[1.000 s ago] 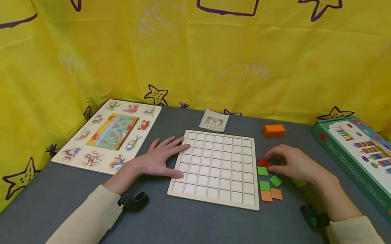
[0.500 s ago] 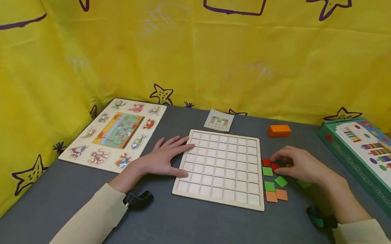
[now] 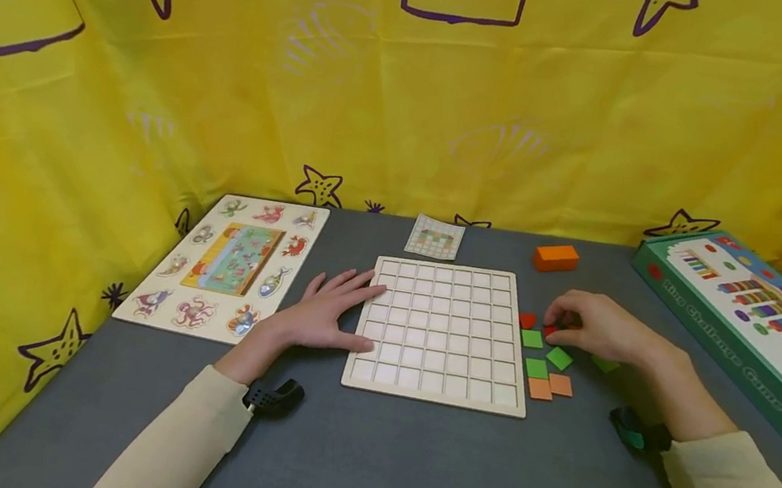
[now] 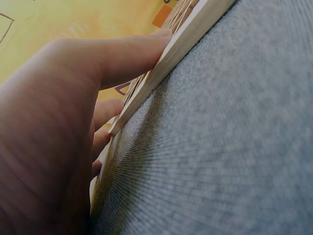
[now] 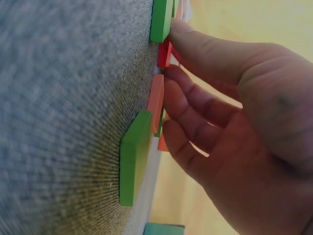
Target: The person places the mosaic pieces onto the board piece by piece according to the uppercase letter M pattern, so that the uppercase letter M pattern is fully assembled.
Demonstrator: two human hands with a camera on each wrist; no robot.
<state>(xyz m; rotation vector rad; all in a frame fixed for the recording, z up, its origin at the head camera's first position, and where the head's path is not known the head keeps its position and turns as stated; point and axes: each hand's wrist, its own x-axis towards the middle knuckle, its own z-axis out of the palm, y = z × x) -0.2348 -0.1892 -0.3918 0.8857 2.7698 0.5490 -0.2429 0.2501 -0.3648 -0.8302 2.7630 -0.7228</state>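
A pale wooden grid board (image 3: 438,333) lies on the dark grey table. My left hand (image 3: 323,314) rests at its left edge with fingers spread; in the left wrist view the thumb (image 4: 132,56) lies on the board's rim. To the right of the board, my right hand (image 3: 601,330) pinches a small red tile (image 5: 165,55) between thumb and fingertips, low over the table. Another red tile (image 3: 527,321) lies by the board's edge. Around them are several green tiles (image 3: 532,338) and orange tiles (image 3: 561,385); one green tile (image 3: 604,364) is partly under the hand.
A small card with a coloured grid pattern (image 3: 435,237) lies behind the board. An orange block (image 3: 556,258) stands at the back right. The green game box (image 3: 750,331) lies far right, a sea-animal puzzle board (image 3: 151,276) on the left. Yellow cloth (image 3: 411,112) hangs behind.
My right hand has drawn its red tile a little to the right, widening the gap to the other red tile. The left hand keeps its place on the board; the head view shifted slightly.
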